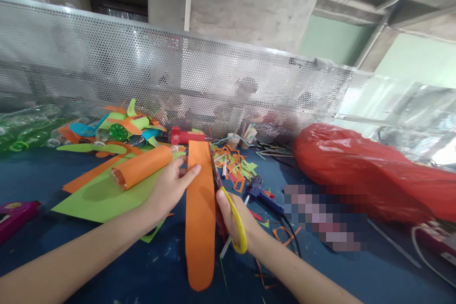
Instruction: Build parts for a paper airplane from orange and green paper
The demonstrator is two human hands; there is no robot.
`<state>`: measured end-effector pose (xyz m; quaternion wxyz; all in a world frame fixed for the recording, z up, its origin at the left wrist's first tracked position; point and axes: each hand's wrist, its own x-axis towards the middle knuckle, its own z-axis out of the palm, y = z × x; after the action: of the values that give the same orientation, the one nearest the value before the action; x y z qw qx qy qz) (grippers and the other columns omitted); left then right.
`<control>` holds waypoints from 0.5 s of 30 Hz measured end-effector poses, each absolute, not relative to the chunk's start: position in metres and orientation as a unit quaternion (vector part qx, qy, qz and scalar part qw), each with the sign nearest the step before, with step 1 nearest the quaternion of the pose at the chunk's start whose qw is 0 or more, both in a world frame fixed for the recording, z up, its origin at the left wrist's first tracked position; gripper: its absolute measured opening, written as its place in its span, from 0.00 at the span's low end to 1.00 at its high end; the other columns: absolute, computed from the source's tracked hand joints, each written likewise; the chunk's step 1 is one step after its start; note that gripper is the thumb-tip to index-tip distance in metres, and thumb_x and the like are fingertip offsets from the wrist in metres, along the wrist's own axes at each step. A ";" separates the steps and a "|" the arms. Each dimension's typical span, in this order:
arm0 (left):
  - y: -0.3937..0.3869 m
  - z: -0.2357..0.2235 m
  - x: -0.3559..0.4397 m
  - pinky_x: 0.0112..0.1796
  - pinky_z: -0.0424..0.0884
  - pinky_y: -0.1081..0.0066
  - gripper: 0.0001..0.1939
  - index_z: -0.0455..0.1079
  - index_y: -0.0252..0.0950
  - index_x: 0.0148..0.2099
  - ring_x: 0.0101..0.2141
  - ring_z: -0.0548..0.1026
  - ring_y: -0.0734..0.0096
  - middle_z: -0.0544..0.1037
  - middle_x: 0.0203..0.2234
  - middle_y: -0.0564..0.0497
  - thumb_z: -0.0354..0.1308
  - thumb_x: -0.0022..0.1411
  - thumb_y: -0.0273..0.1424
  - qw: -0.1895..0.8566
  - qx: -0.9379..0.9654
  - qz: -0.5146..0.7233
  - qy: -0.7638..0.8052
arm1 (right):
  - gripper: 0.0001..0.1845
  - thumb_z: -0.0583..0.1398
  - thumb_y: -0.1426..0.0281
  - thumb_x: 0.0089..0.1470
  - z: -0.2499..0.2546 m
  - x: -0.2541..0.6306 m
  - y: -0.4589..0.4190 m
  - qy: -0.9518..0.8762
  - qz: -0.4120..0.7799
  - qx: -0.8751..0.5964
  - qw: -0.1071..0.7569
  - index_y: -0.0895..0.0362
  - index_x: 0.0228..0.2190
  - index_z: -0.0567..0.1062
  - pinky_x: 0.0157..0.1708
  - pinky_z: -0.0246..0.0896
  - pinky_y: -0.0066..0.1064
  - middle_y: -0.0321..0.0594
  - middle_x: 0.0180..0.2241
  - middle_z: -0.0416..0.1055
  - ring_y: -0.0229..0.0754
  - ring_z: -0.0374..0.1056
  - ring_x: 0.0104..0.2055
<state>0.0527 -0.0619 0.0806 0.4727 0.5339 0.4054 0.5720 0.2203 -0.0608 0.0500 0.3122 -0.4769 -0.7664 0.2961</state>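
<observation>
My left hand pinches the left edge of a long orange paper strip, thumb on its face. The strip stands nearly upright over the table, rounded at its lower end. In my right hand is a pair of scissors with yellow-edged handles, its blades along the strip's upper right edge. How far apart the blades are is hard to see. Left of the strip, a bottle wrapped in orange paper lies on a green paper sheet.
A blue glue gun lies right of the scissors, near paper scraps. A red plastic bag fills the right side. Plastic bottles and paper-covered models stand at back left, before a perforated metal screen.
</observation>
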 end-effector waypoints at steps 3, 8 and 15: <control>-0.061 0.079 0.054 0.34 0.74 0.65 0.19 0.66 0.36 0.46 0.31 0.79 0.61 0.80 0.29 0.49 0.60 0.56 0.40 0.483 0.521 0.576 0.404 | 0.32 0.40 0.44 0.57 0.049 0.220 -0.060 -0.760 0.302 -0.482 0.315 0.55 0.19 0.61 0.20 0.52 0.27 0.36 0.17 0.60 0.38 0.58 0.21; -0.061 0.077 0.056 0.33 0.74 0.64 0.19 0.66 0.35 0.46 0.31 0.79 0.60 0.81 0.32 0.47 0.60 0.56 0.40 0.510 0.508 0.579 0.382 | 0.31 0.41 0.45 0.57 0.050 0.218 -0.064 -0.746 0.308 -0.491 0.329 0.57 0.22 0.64 0.23 0.55 0.28 0.38 0.21 0.63 0.38 0.58 0.24; -0.062 0.076 0.057 0.35 0.75 0.63 0.19 0.66 0.35 0.46 0.32 0.79 0.60 0.81 0.34 0.46 0.61 0.55 0.40 0.535 0.496 0.576 0.371 | 0.32 0.41 0.44 0.56 0.051 0.218 -0.065 -0.742 0.312 -0.494 0.328 0.57 0.23 0.64 0.24 0.56 0.28 0.39 0.23 0.63 0.38 0.57 0.26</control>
<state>0.0566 -0.0620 0.0763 0.5347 0.4955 0.3706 0.5755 0.2183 -0.0647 0.0511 0.3276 -0.4944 -0.7421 0.3123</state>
